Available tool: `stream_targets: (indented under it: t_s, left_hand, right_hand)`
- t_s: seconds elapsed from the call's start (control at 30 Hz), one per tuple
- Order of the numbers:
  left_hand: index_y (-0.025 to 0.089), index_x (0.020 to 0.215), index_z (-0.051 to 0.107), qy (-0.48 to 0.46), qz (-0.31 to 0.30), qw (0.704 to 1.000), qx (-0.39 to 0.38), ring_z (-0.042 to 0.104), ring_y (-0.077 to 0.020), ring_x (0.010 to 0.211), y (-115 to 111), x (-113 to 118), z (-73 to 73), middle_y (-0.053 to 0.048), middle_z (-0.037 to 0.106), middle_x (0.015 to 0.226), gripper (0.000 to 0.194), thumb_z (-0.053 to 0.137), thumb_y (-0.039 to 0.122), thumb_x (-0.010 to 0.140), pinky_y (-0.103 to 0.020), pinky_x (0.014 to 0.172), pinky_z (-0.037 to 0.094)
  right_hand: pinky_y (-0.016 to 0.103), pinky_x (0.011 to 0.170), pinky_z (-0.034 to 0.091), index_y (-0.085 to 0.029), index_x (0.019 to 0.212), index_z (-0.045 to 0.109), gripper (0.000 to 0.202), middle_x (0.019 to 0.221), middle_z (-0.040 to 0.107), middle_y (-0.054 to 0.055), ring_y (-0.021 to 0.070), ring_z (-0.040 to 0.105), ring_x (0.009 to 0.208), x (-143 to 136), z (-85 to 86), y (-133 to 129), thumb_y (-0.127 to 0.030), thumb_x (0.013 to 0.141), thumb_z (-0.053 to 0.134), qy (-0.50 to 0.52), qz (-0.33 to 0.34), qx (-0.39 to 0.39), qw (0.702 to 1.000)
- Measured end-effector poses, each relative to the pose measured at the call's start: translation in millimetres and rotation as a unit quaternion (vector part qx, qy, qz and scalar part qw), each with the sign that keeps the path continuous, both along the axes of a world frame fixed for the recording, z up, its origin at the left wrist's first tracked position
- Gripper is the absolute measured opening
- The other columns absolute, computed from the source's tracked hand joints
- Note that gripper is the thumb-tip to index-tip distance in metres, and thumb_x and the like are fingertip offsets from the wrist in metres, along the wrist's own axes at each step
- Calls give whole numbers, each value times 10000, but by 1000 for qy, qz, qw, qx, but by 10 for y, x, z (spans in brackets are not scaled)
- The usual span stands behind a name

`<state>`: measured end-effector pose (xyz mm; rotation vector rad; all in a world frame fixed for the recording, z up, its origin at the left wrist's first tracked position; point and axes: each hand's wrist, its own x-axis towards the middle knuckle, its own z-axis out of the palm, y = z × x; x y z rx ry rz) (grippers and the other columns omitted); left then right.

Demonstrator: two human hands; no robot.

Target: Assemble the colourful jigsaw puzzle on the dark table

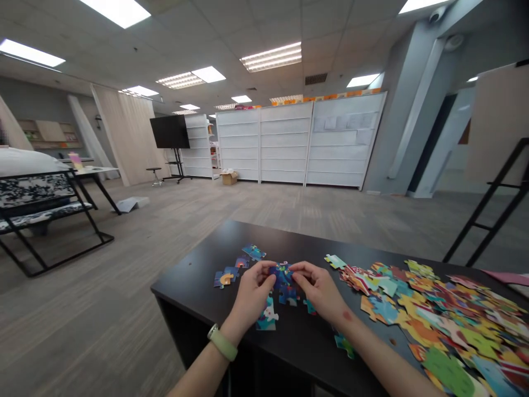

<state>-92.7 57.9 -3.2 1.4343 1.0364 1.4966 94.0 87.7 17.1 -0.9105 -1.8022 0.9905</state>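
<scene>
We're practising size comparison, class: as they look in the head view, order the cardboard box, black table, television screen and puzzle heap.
Largest to smallest:
Black table
Puzzle heap
Television screen
Cardboard box

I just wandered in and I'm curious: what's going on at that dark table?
A person is holding a small blue puzzle piece up between the fingertips of the left hand and right hand, above the black table. A few other mostly blue pieces lie beyond and to the left of the hands, some of them apparently joined. To the right, a large heap of loose, colourful pieces spreads over the table.
</scene>
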Motion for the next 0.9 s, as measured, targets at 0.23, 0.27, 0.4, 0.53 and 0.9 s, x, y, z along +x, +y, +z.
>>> stream_targets:
  t_s: [0.23,0.27,0.4,0.53,0.9]
  left_hand:
    - [156,1068,696,-4,9,1000,-18,581,-130,651,-8,-38,47,6,610,763,292,605,296,829,-255,640,500]
    - [157,1046,693,-5,7,1000,-20,591,-134,669,-15,-34,47,1,618,775,273,611,302,830,-253,643,504]
    - [162,922,653,-10,-15,999,-29,605,-129,680,-60,6,36,2,639,767,196,715,265,767,-220,607,493]
    - [171,1100,665,-31,-44,998,-43,572,-105,608,-76,26,41,46,588,714,398,761,231,718,-222,578,514]
    - [218,972,513,-212,127,969,-16,637,-123,807,95,-281,141,23,609,893,353,731,383,748,-291,774,575]
  right_hand:
    - [310,696,563,-186,983,698,284,833,741,50,220,704,797,-5,-25,14,-432,874,606,8,1,-5,1000]
    - [311,695,567,-185,988,695,293,843,742,52,221,706,805,-8,-29,16,-442,879,603,12,2,-7,1000]
    - [320,714,571,-187,999,683,319,890,754,62,217,708,824,-19,-47,30,-475,877,621,34,-1,-7,999]
    - [315,679,561,-188,1021,664,363,874,751,61,195,701,751,-20,-46,54,-517,878,606,73,-12,-22,997]
    - [283,600,496,-186,1019,633,359,819,696,43,173,656,695,286,107,318,-497,840,609,180,-118,-26,976]
